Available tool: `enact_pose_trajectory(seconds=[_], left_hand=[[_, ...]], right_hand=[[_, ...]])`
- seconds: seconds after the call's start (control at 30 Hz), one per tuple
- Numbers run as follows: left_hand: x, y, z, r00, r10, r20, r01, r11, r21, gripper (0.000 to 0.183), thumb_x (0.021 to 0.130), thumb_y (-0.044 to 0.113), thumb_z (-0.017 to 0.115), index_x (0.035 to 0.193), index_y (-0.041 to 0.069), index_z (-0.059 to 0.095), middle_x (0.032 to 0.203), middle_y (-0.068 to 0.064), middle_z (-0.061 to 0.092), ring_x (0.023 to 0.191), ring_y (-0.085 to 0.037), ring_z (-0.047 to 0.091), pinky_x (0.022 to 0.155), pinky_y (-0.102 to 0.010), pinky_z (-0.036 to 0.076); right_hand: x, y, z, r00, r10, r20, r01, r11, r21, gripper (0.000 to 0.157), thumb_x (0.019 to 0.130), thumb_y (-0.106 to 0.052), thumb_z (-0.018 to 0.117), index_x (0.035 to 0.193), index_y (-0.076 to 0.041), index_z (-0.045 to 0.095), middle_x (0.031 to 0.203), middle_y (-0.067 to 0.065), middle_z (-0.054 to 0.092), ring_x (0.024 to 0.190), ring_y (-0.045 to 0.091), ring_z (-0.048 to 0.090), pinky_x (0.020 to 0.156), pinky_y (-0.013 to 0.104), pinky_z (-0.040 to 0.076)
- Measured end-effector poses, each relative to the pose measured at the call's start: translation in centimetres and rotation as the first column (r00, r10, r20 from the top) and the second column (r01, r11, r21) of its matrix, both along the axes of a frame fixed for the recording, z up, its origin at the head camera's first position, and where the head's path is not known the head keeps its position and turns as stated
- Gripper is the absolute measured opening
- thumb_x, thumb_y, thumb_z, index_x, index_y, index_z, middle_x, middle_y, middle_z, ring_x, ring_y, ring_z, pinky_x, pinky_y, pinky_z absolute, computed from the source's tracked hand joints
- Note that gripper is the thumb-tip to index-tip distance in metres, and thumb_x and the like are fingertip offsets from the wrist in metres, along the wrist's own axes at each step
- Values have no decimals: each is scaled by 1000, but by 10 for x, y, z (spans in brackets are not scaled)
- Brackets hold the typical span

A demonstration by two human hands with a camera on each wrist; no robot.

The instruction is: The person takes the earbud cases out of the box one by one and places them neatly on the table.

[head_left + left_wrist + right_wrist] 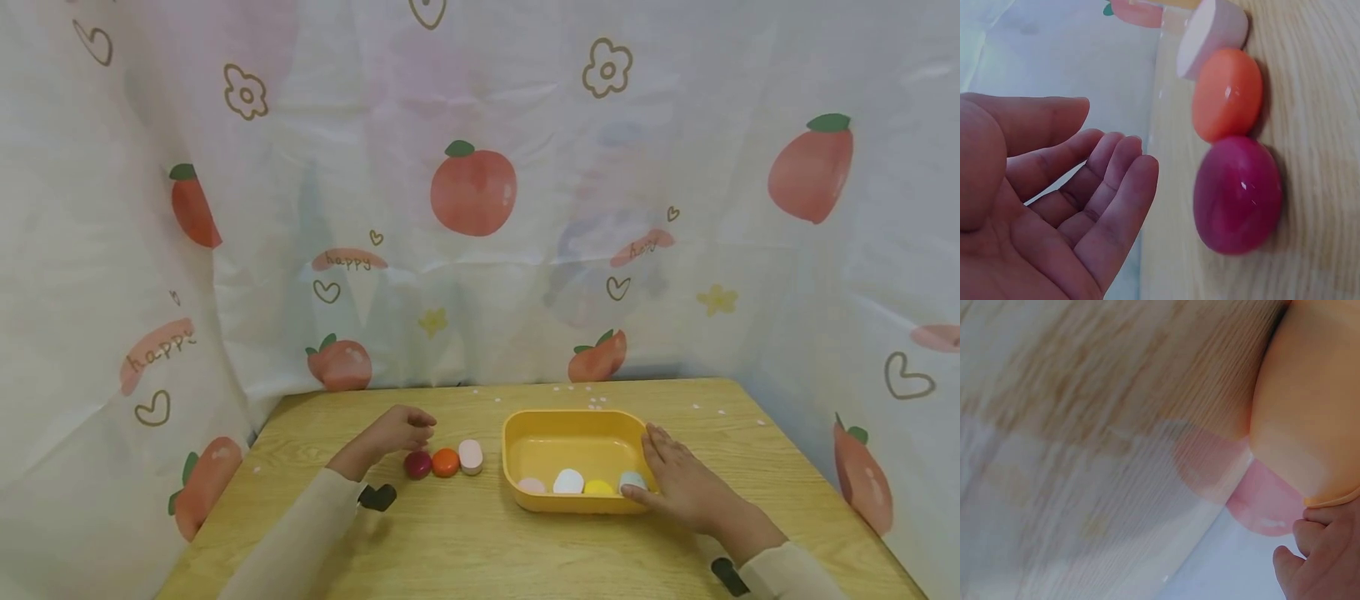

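Observation:
My left hand (399, 431) hovers behind a row of small smooth pieces, its fingers loosely bent and nothing in them. Nearest to it are a glossy dark magenta rounded piece (1238, 195), an orange one (1227, 94) and a pale pink flat-sided one (1213, 37), lined up on the table. On the right, my right hand (686, 479) rests at the right end of a yellow rectangular tub (577, 502), fingers along the side rim and thumb over the front corner. Inside the tub lie a white piece (568, 482), a yellow one (598, 487), a pinkish one (532, 485) and a grey-blue one (632, 479) near the thumb.
The wood-grain table (450, 550) ends at the back against a white curtain (480, 308) printed with fruit, which also hangs along both sides. Several small white flecks (596, 403) lie on the table behind the tub.

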State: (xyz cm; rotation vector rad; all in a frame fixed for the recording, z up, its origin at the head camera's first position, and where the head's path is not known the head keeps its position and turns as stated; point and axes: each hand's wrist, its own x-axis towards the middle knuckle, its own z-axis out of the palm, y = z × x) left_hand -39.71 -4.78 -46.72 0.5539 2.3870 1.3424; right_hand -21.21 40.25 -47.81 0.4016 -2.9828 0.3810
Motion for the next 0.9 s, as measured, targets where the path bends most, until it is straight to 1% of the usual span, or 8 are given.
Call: enact_pose_trajectory(seconds=[0.07, 0.2, 0.23, 0.4, 0.57, 0.67, 0.8, 0.9], left_hand=[[-1, 4, 3, 1000, -20, 10, 20, 1000, 22, 32, 96, 7, 61, 123, -9, 59, 103, -14, 64, 95, -33, 66, 79, -37, 57], [-2, 12, 11, 998, -58, 22, 57, 998, 32, 33, 96, 9, 61, 124, -8, 59, 107, -15, 63, 96, -32, 65, 80, -38, 57], [-3, 13, 13, 997, -68, 26, 67, 997, 40, 33, 96, 10, 61, 124, -8, 58, 109, -17, 62, 98, -35, 64, 81, -39, 56], [-6, 20, 21, 994, -104, 27, 102, 993, 65, 30, 97, 9, 59, 122, -6, 59, 112, -19, 61, 102, -39, 62, 83, -40, 56], [-8, 24, 25, 993, -115, 10, 115, 992, 46, 30, 96, 11, 62, 122, -4, 61, 111, -17, 62, 96, -31, 64, 81, -39, 56], [-8, 28, 28, 991, -137, 6, 136, 990, 44, 32, 96, 13, 62, 124, -3, 61, 115, -19, 62, 99, -35, 64, 82, -39, 56], [-9, 34, 31, 987, -157, 8, 157, 986, 57, 32, 97, 13, 62, 124, -3, 61, 115, -18, 63, 105, -41, 61, 82, -38, 56], [-8, 40, 33, 986, -168, 1, 168, 984, 62, 31, 96, 14, 63, 123, -2, 62, 112, -14, 64, 99, -36, 64, 81, -37, 56]], right_hand=[[0, 0, 1, 1000, -1, 5, 1, 1000, -4, 94, 94, -58, 52, 144, 17, 25, 154, 32, 15, 141, 48, 13, 108, 64, 19], [1, -1, 2, 1000, -5, 17, 5, 1000, -10, 94, 94, -58, 52, 144, 17, 25, 154, 32, 14, 141, 48, 13, 109, 64, 18], [1, -1, 2, 1000, -5, 17, 6, 1000, -11, 94, 94, -58, 52, 144, 17, 25, 154, 32, 14, 141, 48, 13, 109, 64, 18], [1, -1, 2, 1000, -5, 21, 5, 1000, -11, 95, 94, -59, 51, 144, 17, 25, 154, 32, 14, 141, 48, 13, 109, 64, 18], [1, -2, 1, 1000, -4, 21, 4, 1000, -2, 95, 94, -60, 50, 145, 16, 25, 155, 31, 13, 141, 48, 13, 109, 64, 17], [1, -2, 0, 1000, -7, 15, 7, 1000, 4, 95, 94, -60, 50, 145, 16, 25, 155, 31, 13, 141, 47, 13, 109, 64, 18], [0, -1, -2, 1000, -9, 5, 9, 1000, 5, 94, 95, -59, 50, 145, 16, 25, 155, 31, 13, 141, 47, 13, 109, 64, 18], [0, 0, -2, 1000, -11, 0, 11, 1000, 6, 94, 94, -59, 51, 144, 16, 26, 155, 31, 13, 141, 47, 13, 109, 64, 18]])
